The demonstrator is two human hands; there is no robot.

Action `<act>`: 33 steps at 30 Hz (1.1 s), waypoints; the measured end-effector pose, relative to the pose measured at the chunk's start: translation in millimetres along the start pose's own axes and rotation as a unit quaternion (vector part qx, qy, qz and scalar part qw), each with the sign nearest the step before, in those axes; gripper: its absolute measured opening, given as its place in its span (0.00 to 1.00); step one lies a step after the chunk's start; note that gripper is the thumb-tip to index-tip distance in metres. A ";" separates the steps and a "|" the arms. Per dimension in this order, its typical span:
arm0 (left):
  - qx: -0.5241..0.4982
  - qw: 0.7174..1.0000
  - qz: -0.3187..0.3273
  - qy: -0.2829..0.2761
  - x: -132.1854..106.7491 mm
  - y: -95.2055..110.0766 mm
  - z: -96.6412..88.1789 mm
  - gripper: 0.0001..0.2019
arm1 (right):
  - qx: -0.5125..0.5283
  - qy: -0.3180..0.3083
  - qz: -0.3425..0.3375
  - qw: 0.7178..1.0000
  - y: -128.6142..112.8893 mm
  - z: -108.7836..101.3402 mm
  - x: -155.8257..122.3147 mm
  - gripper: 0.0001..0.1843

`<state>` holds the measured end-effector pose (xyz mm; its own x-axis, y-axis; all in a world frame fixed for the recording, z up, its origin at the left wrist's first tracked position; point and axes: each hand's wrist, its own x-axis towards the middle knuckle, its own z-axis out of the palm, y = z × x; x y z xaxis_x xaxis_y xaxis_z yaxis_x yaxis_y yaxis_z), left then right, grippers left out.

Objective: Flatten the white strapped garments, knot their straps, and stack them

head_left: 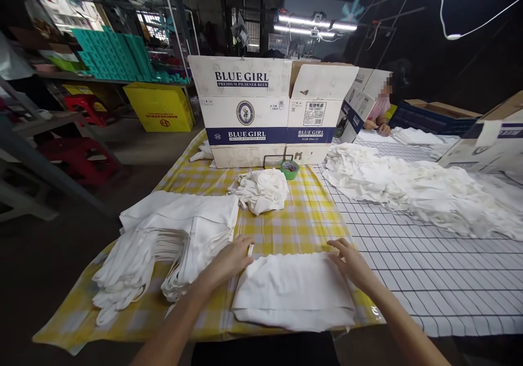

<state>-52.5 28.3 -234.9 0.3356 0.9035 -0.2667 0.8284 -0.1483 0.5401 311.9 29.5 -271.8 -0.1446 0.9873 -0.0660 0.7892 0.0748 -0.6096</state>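
A flat white cloth piece (294,295), folded along its lower part, lies in front of me on the table. My left hand (232,258) is at its upper left corner, fingers stretched out, with a small white tag-like bit (250,250) by the fingertips. I cannot make out whether that bit is held. Over the cloth's upper right corner, my right hand (349,262) has its fingers apart. Left of my left hand sits a neat stack of white cloth pieces (192,213) with long straps hanging toward me. A crumpled white cloth bundle (263,189) lies farther back.
A Blue Girl beer carton (249,113) stands at the back, with a green tape roll (290,169) before it. Loose white cloth (408,186) is heaped on the right on a grid-patterned cover (392,279). Another person's hands (382,128) work beyond.
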 end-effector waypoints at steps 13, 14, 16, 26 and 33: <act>-0.083 0.994 0.046 0.048 12.8 -4.0 18.8 0.05 | 0.191 -0.012 -0.057 0.980 -15.6 -9.3 1.7 0.12; -0.113 0.991 0.057 0.052 11.2 0.0 12.4 0.06 | 0.239 -0.021 -0.053 0.969 -20.8 -16.3 -0.1 0.13; -0.198 0.976 0.086 0.038 6.0 7.8 -0.7 0.08 | 0.334 -0.034 -0.047 0.941 -29.1 -29.0 -3.7 0.14; -0.471 0.827 0.294 -0.087 -20.1 50.9 -69.0 0.17 | 0.599 -0.023 -0.099 0.795 -51.0 -71.9 -14.5 0.21; -0.278 0.904 0.324 0.039 -40.9 79.0 -148.3 0.10 | 0.496 -0.030 -0.206 0.843 -82.5 -138.2 -28.5 0.18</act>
<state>-67.2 39.2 -62.9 0.6188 0.7285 0.2939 0.1101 -0.4508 0.8858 333.4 14.5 -110.4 -0.3381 0.8947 0.2918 -0.2195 0.2265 -0.9490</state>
